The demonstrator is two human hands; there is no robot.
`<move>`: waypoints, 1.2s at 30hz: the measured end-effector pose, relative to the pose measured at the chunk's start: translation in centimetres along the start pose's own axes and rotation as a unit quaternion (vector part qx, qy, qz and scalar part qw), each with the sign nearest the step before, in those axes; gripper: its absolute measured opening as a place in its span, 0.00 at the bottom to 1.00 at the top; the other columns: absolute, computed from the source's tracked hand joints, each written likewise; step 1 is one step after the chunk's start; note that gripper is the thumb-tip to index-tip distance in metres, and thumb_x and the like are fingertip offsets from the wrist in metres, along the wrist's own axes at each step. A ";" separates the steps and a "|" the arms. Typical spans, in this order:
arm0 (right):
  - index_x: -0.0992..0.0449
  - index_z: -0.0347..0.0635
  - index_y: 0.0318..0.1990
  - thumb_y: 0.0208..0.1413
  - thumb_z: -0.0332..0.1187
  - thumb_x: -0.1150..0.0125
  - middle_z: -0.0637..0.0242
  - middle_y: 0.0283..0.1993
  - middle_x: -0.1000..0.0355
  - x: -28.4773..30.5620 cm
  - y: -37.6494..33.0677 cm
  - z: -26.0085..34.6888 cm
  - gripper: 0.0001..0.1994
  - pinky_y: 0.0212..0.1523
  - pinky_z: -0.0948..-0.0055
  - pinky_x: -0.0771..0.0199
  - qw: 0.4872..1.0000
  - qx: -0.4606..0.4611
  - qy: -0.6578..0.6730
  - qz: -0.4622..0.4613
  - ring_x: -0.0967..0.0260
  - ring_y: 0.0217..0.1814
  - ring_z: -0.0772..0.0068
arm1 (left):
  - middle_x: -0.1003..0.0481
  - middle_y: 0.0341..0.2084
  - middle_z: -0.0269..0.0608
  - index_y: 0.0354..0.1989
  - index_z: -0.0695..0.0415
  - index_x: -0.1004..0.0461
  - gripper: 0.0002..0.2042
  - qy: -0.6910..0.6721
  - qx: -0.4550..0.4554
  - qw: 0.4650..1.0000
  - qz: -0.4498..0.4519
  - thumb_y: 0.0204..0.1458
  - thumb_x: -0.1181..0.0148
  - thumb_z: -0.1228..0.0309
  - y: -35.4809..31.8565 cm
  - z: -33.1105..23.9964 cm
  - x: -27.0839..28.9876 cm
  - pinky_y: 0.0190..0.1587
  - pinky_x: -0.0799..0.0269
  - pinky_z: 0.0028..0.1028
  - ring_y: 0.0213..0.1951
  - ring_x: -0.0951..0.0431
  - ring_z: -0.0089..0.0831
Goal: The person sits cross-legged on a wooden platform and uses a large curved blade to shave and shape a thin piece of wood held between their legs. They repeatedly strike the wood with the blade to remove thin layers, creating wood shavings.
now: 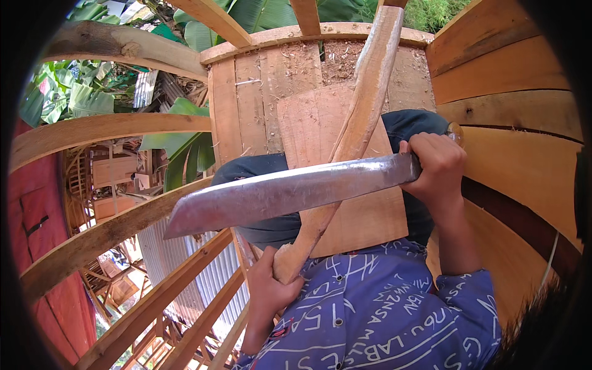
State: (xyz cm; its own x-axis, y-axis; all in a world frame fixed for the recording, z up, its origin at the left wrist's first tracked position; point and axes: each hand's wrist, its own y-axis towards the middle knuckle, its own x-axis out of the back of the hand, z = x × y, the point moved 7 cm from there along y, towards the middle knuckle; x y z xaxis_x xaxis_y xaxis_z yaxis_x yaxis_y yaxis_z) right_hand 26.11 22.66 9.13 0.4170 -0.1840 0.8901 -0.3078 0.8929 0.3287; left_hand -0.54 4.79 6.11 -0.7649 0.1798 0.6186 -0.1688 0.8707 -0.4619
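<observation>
Head view:
Left hand (277,288): clamped around the lower end of the stick (362,114), near 6 o'clock.
Right hand (436,163): clamped on the machete (290,192) handle, near 3 o'clock.
Blade: points between 8 and 9 o'clock, passing over the stick; contact unclear.
Stick: slants up toward 1 o'clock, over the board (364,225).
Planks (251,117): shavings (342,54) toward 12 o'clock.

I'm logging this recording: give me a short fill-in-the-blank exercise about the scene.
1. The machete is held in the person's ____ hand.
2. The left hand grips one end of a long piece of ____.
3. The broad leaves at the top are coloured ____.

Missing words: right; wood; green.
</observation>
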 end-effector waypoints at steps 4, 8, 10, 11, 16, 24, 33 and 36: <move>0.32 0.42 0.19 0.39 0.32 0.38 0.61 0.20 0.32 -2.0 -1.4 -3.1 0.08 0.24 0.62 0.35 0.997 -0.068 -0.022 0.020 0.31 0.23 0.55 | 0.31 0.18 0.51 0.30 0.61 0.32 0.16 -0.013 0.032 0.999 -0.005 0.29 0.37 0.71 -0.1 1.2 -0.4 0.29 0.32 0.33 0.22 0.29 0.45; 0.30 0.44 0.21 0.35 0.31 0.38 0.62 0.19 0.31 -3.3 -2.9 -0.1 0.06 0.25 0.61 0.34 0.996 -0.047 0.005 0.072 0.30 0.23 0.56 | 0.30 0.19 0.51 0.28 0.62 0.34 0.15 0.006 0.059 0.997 0.039 0.29 0.39 0.72 0.4 3.3 -1.2 0.29 0.32 0.33 0.22 0.29 0.45; 0.30 0.45 0.21 0.34 0.31 0.38 0.63 0.20 0.31 -3.6 -2.7 0.1 0.06 0.25 0.61 0.34 0.997 -0.028 0.000 0.078 0.29 0.23 0.57 | 0.31 0.18 0.51 0.28 0.62 0.35 0.15 -0.010 0.064 0.997 0.040 0.29 0.39 0.72 0.1 3.9 -1.4 0.29 0.32 0.33 0.22 0.29 0.45; 0.30 0.45 0.21 0.35 0.31 0.38 0.63 0.20 0.31 -3.2 -2.1 -0.4 0.06 0.25 0.61 0.34 0.998 -0.024 -0.013 0.062 0.29 0.23 0.56 | 0.31 0.18 0.51 0.28 0.62 0.35 0.15 -0.022 0.066 0.997 0.040 0.29 0.40 0.72 -0.4 4.1 -1.4 0.29 0.32 0.33 0.21 0.30 0.45; 0.26 0.43 0.24 0.41 0.32 0.39 0.57 0.21 0.29 -2.9 -1.0 -6.3 0.05 0.26 0.57 0.32 0.980 -0.173 -0.092 0.032 0.30 0.25 0.48 | 0.31 0.18 0.50 0.28 0.61 0.35 0.15 -0.064 0.080 0.994 0.043 0.30 0.39 0.72 -1.1 5.2 -1.6 0.29 0.32 0.32 0.21 0.29 0.45; 0.29 0.41 0.21 0.44 0.33 0.38 0.58 0.20 0.31 -2.4 -0.3 -0.6 0.08 0.24 0.58 0.34 0.996 -0.050 -0.039 0.062 0.31 0.25 0.49 | 0.31 0.17 0.50 0.28 0.60 0.35 0.16 -0.063 0.058 0.995 0.057 0.29 0.38 0.71 0.9 3.4 -1.6 0.28 0.32 0.34 0.21 0.27 0.45; 0.27 0.40 0.23 0.43 0.34 0.38 0.53 0.19 0.33 -3.6 -2.9 -7.5 0.08 0.24 0.57 0.35 0.956 -0.267 -0.032 0.121 0.33 0.24 0.44 | 0.30 0.19 0.49 0.28 0.59 0.34 0.17 0.028 0.038 0.998 -0.030 0.28 0.34 0.69 0.7 3.8 -1.6 0.28 0.31 0.35 0.24 0.26 0.48; 0.27 0.41 0.24 0.40 0.33 0.38 0.54 0.20 0.32 -3.4 -2.6 -5.3 0.06 0.25 0.58 0.34 0.973 -0.203 -0.037 0.102 0.32 0.26 0.46 | 0.28 0.21 0.48 0.29 0.58 0.31 0.20 0.083 0.001 0.992 -0.099 0.29 0.29 0.66 1.5 4.6 -1.7 0.29 0.30 0.37 0.26 0.24 0.46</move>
State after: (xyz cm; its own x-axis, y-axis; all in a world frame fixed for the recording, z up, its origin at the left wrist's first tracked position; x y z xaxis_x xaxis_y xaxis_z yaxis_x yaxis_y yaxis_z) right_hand 30.00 23.18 3.55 0.3157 -0.0014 0.9489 -0.0086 1.0000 0.0043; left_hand -2.36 3.69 1.44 -0.6040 0.0779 0.7932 -0.3068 0.8958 -0.3216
